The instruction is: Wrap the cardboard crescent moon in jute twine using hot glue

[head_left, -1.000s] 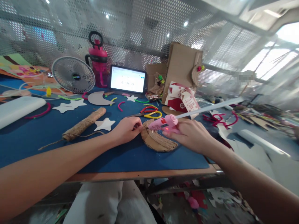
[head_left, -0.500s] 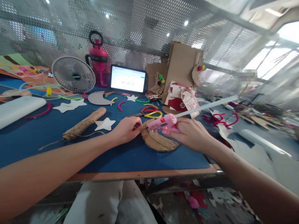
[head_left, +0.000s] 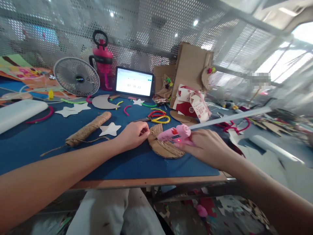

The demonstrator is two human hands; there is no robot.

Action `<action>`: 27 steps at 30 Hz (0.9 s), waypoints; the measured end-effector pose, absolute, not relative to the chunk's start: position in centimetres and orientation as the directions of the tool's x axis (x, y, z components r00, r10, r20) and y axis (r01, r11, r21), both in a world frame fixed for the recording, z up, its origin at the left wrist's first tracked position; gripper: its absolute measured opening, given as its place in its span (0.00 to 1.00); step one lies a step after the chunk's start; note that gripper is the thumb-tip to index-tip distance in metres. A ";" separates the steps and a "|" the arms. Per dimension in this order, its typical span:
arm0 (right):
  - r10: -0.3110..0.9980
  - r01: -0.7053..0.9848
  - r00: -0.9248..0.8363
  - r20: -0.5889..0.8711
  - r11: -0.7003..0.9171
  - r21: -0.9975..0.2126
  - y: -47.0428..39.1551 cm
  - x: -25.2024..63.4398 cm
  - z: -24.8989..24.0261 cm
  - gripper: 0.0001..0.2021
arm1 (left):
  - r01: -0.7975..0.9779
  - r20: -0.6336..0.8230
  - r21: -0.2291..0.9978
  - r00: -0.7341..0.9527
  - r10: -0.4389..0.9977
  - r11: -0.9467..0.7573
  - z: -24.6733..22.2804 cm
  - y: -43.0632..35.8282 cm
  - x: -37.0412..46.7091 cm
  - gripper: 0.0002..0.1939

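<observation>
A pink hot glue gun (head_left: pixel 174 133) is in my right hand (head_left: pixel 209 145), its fingers wrapped round the handle. A red light glows on its side, and a long translucent glue stick (head_left: pixel 230 116) sticks out of its back. The nozzle points left, at a cardboard crescent (head_left: pixel 162 151) partly covered with rows of twine. My left hand (head_left: pixel 135 134) is closed in a pinch at the crescent's left tip; whether twine or cardboard is between the fingertips is hidden. Left of that hand lie a white paper star (head_left: pixel 110 129) and a roll of twine (head_left: pixel 88 129) with a loose end.
Scissors (head_left: pixel 158 118) with red and yellow handles lie just behind the crescent. Farther back stand a fan (head_left: pixel 76 76), a pink bottle (head_left: pixel 102 70), a tablet (head_left: pixel 134 81) and cardboard sheets (head_left: pixel 192 70). A grey crescent (head_left: pixel 104 102) and pipe cleaners lie on the blue mat (head_left: pixel 117 166).
My right hand has moved the glue gun slightly right and down, so its nozzle sits lower on the crescent. My left hand stays at the crescent's left tip.
</observation>
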State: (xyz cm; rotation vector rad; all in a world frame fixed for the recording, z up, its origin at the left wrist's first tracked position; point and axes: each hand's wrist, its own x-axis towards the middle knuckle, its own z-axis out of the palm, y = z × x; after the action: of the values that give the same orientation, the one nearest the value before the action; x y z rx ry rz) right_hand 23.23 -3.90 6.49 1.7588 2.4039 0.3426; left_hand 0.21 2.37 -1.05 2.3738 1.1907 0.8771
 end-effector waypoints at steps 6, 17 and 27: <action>0.954 0.916 -0.299 0.024 0.280 0.288 -4.2 23.2 6.8 0.25 | 0.590 0.382 0.545 0.457 0.803 -0.595 -1.3 2.4 0.2 0.08; 0.955 0.915 -0.297 0.007 0.282 0.288 -4.0 23.3 7.2 0.25 | 0.588 0.387 0.542 0.459 0.800 -0.600 -1.3 2.5 0.2 0.08; 0.949 0.909 -0.315 0.020 0.296 0.293 -3.5 22.7 7.2 0.25 | 0.589 0.391 0.531 0.467 0.793 -0.609 -1.2 2.4 0.2 0.07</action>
State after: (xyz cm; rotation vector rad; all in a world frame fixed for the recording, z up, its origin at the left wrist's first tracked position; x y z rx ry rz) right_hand 22.72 -3.53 7.18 1.7360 2.3973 0.3766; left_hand 0.23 2.37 -1.22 2.3979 1.1726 0.8908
